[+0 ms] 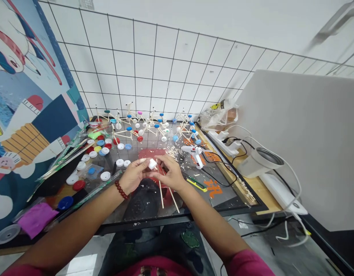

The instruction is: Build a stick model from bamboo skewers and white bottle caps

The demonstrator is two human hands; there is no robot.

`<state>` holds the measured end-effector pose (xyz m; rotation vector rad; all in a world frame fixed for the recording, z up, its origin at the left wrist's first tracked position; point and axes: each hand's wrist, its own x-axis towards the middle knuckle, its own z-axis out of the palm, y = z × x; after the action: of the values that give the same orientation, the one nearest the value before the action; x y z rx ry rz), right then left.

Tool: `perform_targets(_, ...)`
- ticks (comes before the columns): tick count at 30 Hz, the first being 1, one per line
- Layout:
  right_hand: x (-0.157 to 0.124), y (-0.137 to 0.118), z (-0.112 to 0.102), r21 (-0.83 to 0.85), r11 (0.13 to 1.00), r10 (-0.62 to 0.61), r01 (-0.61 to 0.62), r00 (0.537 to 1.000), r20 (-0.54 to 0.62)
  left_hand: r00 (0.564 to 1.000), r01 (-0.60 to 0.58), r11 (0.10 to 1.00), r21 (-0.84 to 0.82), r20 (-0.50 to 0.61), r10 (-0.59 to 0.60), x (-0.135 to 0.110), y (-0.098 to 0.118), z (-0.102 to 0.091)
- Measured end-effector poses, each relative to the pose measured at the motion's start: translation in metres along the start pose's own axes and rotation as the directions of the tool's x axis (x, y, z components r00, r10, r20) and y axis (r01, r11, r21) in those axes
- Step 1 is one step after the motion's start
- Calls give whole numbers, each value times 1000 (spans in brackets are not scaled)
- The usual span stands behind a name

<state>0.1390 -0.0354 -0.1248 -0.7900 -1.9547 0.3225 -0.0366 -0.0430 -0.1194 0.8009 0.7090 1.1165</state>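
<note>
Over the middle of the table, my left hand (133, 174) pinches a small white piece (152, 164) between thumb and fingers; its exact kind is unclear. Close against it, my right hand (170, 172) has its fingers closed around thin wooden sticks (161, 194). Two of these stick out below the hand towards me, and their upper ends run up by the white piece. Whether they touch it is hidden by the fingers. To the right lies a white glue gun (196, 155) with a black cord. A yellow-green utility knife (197, 184) rests in front of it.
Stick models with coloured caps (156, 125) stand along the back. Loose bottle caps (105, 176) and a purple packet (37, 218) lie left. Wood shavings (173, 152) are scattered near the glue gun. A power strip (223, 142) and cables run along the right edge.
</note>
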Motion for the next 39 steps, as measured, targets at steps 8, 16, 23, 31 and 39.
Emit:
perform_targets(8,3,-5,1,224,969,86,-103,993,85,995,93,996,-17,-46,-94,1,5,-3)
perform_targets(16,-1,7,9,287,938,204,-197,979,3,999,46,997,-64,-22,-47,4,6,-3)
perform_targets(23,4,10,4,356,918,155,-176,984,87,997,-38,998,51,-71,42,3,4,-1)
perform_targets(31,0,14,8,353,925,146,-137,989,3,981,-180,965,191,-36,190,2,-2,-3)
perform_targets(39,2,11,3,256,944,212,-207,977,9,971,-209,933,294,-51,233,3,-6,-4)
